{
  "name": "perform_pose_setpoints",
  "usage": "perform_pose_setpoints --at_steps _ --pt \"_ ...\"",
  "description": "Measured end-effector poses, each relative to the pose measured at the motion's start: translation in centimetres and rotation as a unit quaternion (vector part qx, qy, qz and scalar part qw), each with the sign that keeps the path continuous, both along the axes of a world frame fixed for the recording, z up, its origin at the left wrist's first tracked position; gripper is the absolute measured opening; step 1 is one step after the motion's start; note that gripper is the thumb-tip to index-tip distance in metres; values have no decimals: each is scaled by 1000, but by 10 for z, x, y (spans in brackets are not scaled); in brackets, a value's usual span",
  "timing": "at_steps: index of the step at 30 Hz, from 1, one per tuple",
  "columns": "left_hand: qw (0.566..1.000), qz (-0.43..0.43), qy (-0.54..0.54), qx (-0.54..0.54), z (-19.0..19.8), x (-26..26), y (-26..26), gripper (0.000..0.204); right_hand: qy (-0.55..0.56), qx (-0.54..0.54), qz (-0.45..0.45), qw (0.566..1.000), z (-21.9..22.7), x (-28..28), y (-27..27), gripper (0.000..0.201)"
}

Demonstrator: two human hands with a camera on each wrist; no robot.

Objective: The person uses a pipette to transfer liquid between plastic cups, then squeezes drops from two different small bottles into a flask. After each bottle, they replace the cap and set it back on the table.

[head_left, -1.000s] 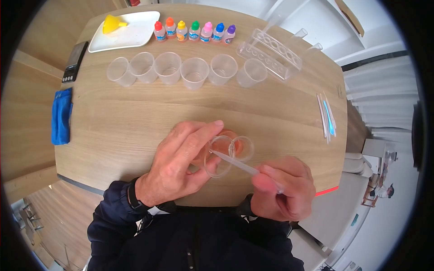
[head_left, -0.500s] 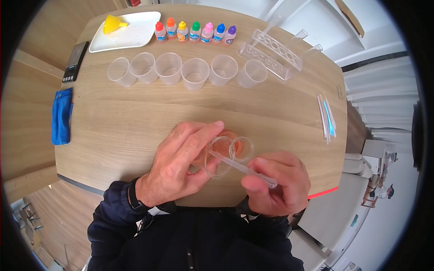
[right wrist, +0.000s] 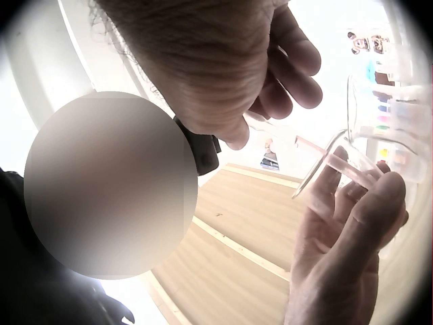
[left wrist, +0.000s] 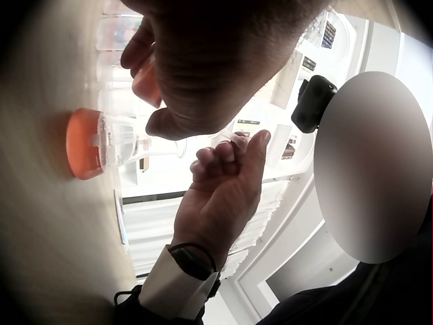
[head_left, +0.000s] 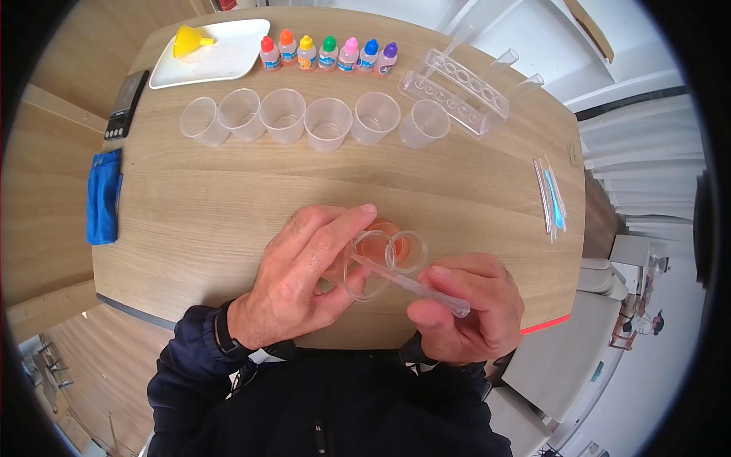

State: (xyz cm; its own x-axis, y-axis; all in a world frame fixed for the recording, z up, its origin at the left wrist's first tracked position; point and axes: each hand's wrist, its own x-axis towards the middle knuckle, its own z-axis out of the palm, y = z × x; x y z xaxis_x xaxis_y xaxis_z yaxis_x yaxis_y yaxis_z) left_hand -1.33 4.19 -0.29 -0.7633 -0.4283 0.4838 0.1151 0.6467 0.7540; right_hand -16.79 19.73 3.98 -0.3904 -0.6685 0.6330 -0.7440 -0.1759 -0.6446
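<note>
Near the front edge of the wooden table (head_left: 228,206), a clear plastic cup (head_left: 368,264) is being gripped by the left hand (head_left: 301,274), fingers and thumb curled round its wall, and it's being tipped on its side so the mouth is facing the person. A clear plastic pipette (head_left: 407,283) is being pinched at its bulb end by the right hand (head_left: 472,308), thumb against curled fingers, with the tip being poked into the tilted cup. Just behind, touching or nearly so, a second cup with orange liquid (head_left: 407,250) is sitting on the table (the orange shows up strongly from the left wrist view too). Along the back edge a row of empty cups (head_left: 304,118) is being lined up next to a test tube rack (head_left: 454,90), with coloured dropper bottles (head_left: 327,53) and a white tray (head_left: 221,57) carrying a yellow funnel (head_left: 188,39) behind them. Spare pipettes (head_left: 550,199) are lying by the right edge, a blue cloth (head_left: 103,196) by the left.
</note>
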Motion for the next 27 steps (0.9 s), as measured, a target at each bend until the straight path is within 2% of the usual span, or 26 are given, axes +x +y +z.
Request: perform_pose_setpoints --at_steps 20,23,27 --pt "1000 -3 -5 7 0 1 0 75 -13 -8 32 999 0 -6 4 54" --pt "1000 -5 -4 -3 -1 1 -1 73 -71 -70 35 994 5 -13 22 51" --pt "1000 -9 -13 -6 -5 3 -2 70 -103 -155 -46 982 17 -16 43 51"
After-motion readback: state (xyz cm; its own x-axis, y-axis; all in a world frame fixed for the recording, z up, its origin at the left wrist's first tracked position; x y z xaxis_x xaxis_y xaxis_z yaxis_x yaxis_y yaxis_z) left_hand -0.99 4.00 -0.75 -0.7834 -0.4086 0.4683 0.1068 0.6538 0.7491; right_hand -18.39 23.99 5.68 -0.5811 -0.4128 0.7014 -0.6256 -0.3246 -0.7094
